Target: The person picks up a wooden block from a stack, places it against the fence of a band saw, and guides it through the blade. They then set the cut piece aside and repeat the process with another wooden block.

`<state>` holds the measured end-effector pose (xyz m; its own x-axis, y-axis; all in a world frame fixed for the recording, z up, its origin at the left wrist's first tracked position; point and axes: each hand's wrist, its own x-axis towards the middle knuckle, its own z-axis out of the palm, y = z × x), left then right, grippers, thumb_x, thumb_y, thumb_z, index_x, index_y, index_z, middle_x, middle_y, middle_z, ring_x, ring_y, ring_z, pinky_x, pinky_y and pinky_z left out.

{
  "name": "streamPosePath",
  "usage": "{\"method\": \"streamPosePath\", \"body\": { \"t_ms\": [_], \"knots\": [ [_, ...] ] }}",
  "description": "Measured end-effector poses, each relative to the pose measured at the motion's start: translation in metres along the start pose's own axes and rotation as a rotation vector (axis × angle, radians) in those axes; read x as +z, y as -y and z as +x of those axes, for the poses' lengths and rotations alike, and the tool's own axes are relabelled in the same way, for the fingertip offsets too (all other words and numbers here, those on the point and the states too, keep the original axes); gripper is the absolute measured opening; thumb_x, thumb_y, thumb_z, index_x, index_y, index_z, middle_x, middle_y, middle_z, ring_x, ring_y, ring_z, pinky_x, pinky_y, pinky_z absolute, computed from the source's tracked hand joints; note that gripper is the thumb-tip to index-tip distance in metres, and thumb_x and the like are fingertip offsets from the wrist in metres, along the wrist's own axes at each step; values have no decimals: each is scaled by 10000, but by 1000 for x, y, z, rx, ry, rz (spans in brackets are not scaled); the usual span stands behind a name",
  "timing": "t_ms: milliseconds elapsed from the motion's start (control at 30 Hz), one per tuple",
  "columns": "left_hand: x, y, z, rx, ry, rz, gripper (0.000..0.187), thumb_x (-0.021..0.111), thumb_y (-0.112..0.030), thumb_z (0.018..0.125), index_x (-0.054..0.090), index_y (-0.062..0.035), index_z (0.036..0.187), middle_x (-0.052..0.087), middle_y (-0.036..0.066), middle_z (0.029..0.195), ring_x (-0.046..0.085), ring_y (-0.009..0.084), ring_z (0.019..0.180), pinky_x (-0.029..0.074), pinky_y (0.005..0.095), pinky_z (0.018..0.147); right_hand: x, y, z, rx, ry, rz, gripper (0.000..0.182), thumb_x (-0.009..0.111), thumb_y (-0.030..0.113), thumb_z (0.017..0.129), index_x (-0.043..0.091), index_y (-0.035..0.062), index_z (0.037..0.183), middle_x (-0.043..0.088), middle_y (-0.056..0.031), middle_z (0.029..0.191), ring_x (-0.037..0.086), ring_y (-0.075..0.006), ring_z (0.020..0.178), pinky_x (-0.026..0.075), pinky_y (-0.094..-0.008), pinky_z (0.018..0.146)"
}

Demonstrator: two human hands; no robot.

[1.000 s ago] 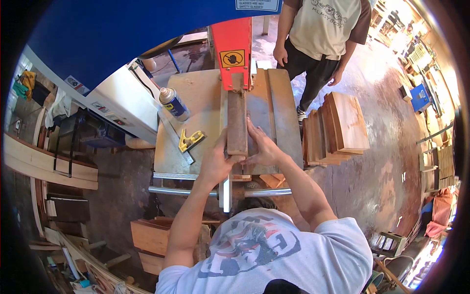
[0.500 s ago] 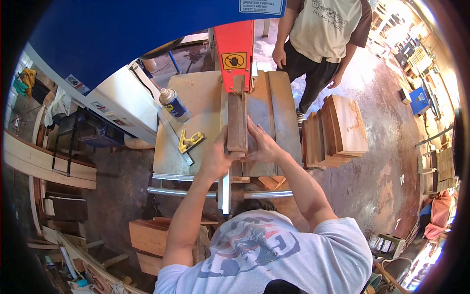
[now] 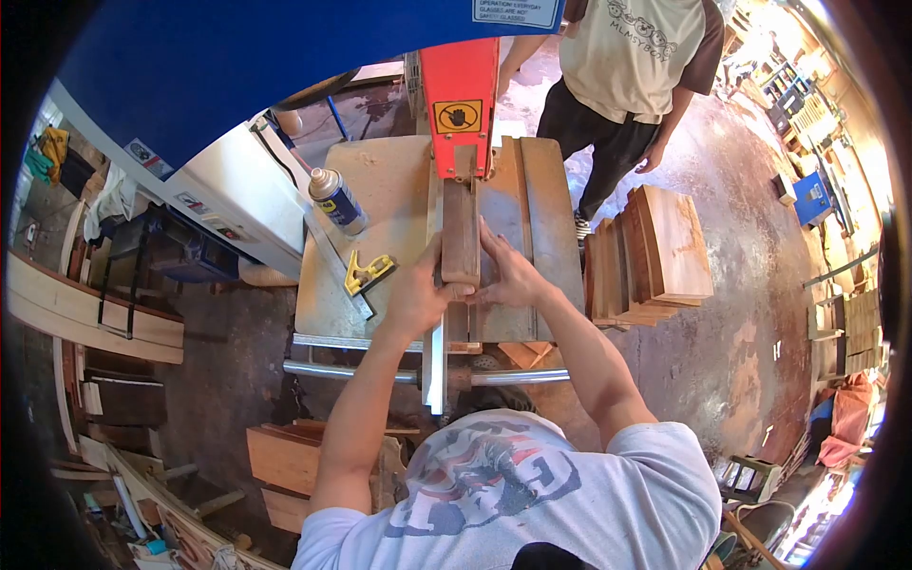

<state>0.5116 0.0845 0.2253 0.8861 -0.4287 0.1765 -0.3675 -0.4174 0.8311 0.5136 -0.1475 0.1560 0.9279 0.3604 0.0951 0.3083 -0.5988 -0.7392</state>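
Note:
A brown wooden board [image 3: 461, 233] stands on the bandsaw table [image 3: 389, 180], its far end under the red blade guard [image 3: 459, 104]. My left hand [image 3: 424, 293] grips its near end from the left, with fingers wrapped round the corner. On the other side, my right hand [image 3: 513, 278] presses against the board, fingertips along its side and thumb near the end. A metal fence [image 3: 435, 375] runs along the board's left side. The blade itself is hidden by the guard and wood.
A spray can [image 3: 337, 201] and a yellow combination square [image 3: 365, 275] sit on the table's left. Stacked boards [image 3: 651, 252] stand at right, more planks [image 3: 285, 461] at lower left. Beyond the table, a co-worker [image 3: 622, 71] reaches an arm toward the saw's far side.
The board and both my hands have slid slightly forward toward the guard. The co-worker's arm, which hung down before, now extends toward the back of the saw.

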Motion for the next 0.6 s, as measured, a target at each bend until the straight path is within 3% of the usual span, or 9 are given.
{"method": "streamPosePath", "body": {
  "t_ms": [133,233,333,433,533,600],
  "knots": [
    [1,4,3,-4,-1,-28,906,930,-270,747,489,-64,1512,708,255,1223,654,474,1170,548,484,910,-3,-1,4,-8,-3,9,1464,975,425,641,49,-78,1658,195,-306,1716,201,-400,1609,172,-596,1296],
    [-3,7,6,-45,40,-19,915,925,-225,769,471,-45,1543,707,247,1280,688,404,1209,562,450,967,-4,-1,5,-23,-12,19,1464,978,425,637,56,-81,1657,202,-315,1710,209,-400,1606,174,-591,1297],
    [-26,36,18,-61,216,-361,978,920,-190,797,400,-17,1608,714,212,1333,701,258,1242,590,382,954,-1,-9,6,-42,-23,32,1470,982,423,631,58,-84,1655,204,-320,1708,214,-402,1604,175,-584,1299],
    [-35,28,20,-42,263,-280,946,893,-140,827,386,-9,1614,708,201,1357,714,232,1204,587,360,966,-2,-8,10,-50,-34,71,1476,986,421,623,58,-87,1653,206,-322,1707,215,-405,1603,178,-579,1301],
    [-34,32,20,69,213,-112,870,892,-138,829,458,9,1569,721,202,1330,734,235,1160,580,339,971,-4,-7,9,-47,-36,93,1479,986,425,618,61,-89,1651,214,-322,1704,222,-411,1599,183,-577,1301],
    [-31,35,20,42,189,-91,803,892,-149,831,518,20,1522,731,197,1314,738,233,1150,580,335,962,-6,-7,10,-58,-37,79,1478,985,432,617,66,-90,1650,218,-324,1702,229,-415,1596,187,-576,1301]
  ]
}}
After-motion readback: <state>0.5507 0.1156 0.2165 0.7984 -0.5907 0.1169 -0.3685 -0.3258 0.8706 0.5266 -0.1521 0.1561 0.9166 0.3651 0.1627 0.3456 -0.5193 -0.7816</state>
